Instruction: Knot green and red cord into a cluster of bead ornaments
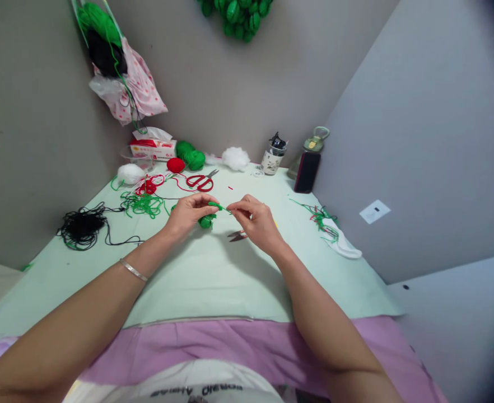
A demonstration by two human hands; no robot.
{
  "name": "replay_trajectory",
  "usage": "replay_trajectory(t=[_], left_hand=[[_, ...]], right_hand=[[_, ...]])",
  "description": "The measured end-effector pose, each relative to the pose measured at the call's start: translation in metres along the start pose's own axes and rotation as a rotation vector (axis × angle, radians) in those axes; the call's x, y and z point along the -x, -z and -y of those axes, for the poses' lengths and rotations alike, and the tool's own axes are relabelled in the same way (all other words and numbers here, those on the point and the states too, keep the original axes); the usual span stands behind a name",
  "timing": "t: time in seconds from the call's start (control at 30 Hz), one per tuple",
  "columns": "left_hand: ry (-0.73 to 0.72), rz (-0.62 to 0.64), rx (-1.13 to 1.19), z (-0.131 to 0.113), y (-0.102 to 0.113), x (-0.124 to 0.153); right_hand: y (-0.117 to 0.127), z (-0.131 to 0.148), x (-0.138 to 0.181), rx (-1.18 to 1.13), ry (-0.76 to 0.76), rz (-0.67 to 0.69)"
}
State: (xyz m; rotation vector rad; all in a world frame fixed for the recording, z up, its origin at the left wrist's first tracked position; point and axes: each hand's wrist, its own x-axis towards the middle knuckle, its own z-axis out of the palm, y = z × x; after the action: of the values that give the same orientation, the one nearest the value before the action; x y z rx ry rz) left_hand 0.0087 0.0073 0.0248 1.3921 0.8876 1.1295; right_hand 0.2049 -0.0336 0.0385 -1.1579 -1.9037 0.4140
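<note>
Head view, single frame.

1. Left hand (188,214): raised just above the desk (213,274), grip pinched on the green crochet piece (207,220), whose narrow end juts toward the other hand. A silver bangle (133,270) sits on the left wrist.
2. Right hand (255,219): close beside the left, thumb and forefinger pressed together on a green strand (224,209) that runs from the piece. What else the pinch encloses cannot be told.
3. Green crochet piece: between the two hands, over the middle of the pale green desk, its rounded lower part showing under the left fingers.
4. Small snips (237,236): lying on the desk just under the right hand.
5. Red-handled scissors (201,181): beyond the hands, well apart from them.
6. Yarn: black tangle (81,226) at far left; green tangle (143,205) and red tangle (148,186) left of the hands; red ball (175,164) and green ball (191,155) near the back wall.
7. White stuffing (235,158) at the back, a second tuft (130,173) at left.
8. Tissue box (153,148), back left.
9. Printed cup (271,160) and dark phone (307,172), back right.
10. Yarn offcuts on white cloth (335,232), right edge.
11. Pink spotted bag (135,89) hanging on the wall, holding green yarn.
</note>
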Motion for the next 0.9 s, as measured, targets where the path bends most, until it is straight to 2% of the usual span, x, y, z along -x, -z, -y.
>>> replay_trajectory(t=[0.23, 0.33, 0.63, 0.9], left_hand=[[0.015, -0.007, -0.031, -0.003, 0.001, -0.001], [0.042, 0.027, -0.061, 0.000, 0.004, -0.001], [0.168, 0.114, 0.013, 0.002, 0.002, 0.001], [0.145, 0.121, 0.146, 0.002, -0.004, 0.003]], right_hand=[[0.001, -0.003, -0.001, 0.011, 0.007, 0.026], [0.002, -0.003, -0.002, -0.031, -0.006, 0.050], [-0.001, 0.003, -0.004, -0.258, -0.098, 0.064], [-0.009, 0.001, -0.006, -0.384, -0.267, 0.013]])
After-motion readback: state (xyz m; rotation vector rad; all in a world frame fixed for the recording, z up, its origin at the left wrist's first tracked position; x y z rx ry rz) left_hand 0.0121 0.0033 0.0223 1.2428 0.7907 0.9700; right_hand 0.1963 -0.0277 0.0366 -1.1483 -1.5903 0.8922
